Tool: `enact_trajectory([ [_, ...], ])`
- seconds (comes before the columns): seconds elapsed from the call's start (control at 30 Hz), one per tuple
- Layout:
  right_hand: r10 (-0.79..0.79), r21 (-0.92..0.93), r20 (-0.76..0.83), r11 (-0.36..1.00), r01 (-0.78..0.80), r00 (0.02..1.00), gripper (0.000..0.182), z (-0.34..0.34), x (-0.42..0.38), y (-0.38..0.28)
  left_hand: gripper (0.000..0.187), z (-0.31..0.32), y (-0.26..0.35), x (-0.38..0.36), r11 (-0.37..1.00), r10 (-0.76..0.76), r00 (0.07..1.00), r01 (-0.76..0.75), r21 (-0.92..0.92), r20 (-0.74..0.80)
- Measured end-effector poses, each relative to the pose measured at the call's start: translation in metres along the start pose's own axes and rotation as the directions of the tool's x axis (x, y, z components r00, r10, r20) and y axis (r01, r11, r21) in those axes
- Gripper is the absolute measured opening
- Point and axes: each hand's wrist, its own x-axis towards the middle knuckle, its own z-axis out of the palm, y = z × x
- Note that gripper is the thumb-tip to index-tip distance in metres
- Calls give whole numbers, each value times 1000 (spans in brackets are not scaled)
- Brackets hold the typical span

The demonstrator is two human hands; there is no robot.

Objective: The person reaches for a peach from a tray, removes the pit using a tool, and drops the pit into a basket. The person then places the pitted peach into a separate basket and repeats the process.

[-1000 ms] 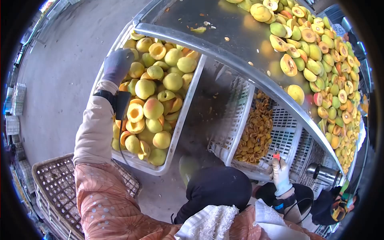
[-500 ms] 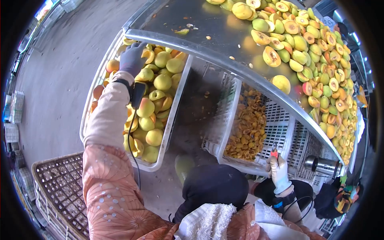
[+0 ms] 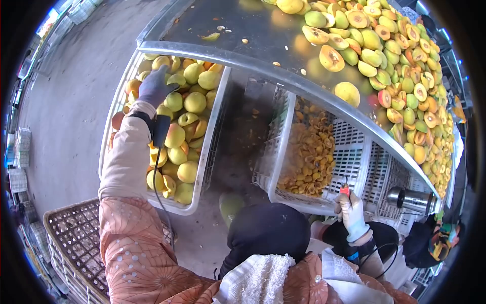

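My left hand (image 3: pixel 153 90), in a grey glove, is over the white crate (image 3: pixel 194 209) of yellow-green peaches (image 3: pixel 195 102). Its thumb stands apart and its fingers stretch to a yellow peach (image 3: pixel 161 62) near the far end; I see no firm hold on it. At the lower right, my right hand (image 3: pixel 351 215), in a white glove, is closed round a small red-handled tool (image 3: pixel 345 189) with a thin dark metal tip pointing up. Just beyond that hand stands another white crate (image 3: pixel 304 204) with small brownish-orange fruit pieces (image 3: pixel 314 162) inside.
A metal table (image 3: pixel 217 54) curves across the top, heaped with halved peaches (image 3: pixel 400 76). A steel cylinder (image 3: pixel 412 199) is at its right end. A brown slatted crate (image 3: pixel 76 243) stands at my lower left. Concrete floor (image 3: pixel 76 111) stretches along the left.
My left hand has drawn back slightly from the crate's far end, and its thumb now shows apart. My right hand stays closed on the tool. The whole view has shifted a little.
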Motion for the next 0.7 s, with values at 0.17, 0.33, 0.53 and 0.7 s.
enact_trajectory([
  [0.17, -8, 27, -14, 1000, 9, 1000, 44, 0, -2, 1, 46, 4, -2, 32, 978, 150, 926, -189, 84, 345],
  [0.33, 16, 38, 15, 999, -17, 1000, 43, -7, -6, 3, 43, -9, 5, 30, 994, -98, 995, 98, -52, 11],
  [0.53, 50, 61, -6, 997, -50, 999, 41, -3, -5, 11, 52, -47, 78, -69, 970, 232, 973, -232, -71, -5],
  [0.7, 24, 65, 6, 998, -24, 1000, 38, -8, -12, 10, 51, -18, 82, -91, 937, 312, 947, -293, -189, 75],
])
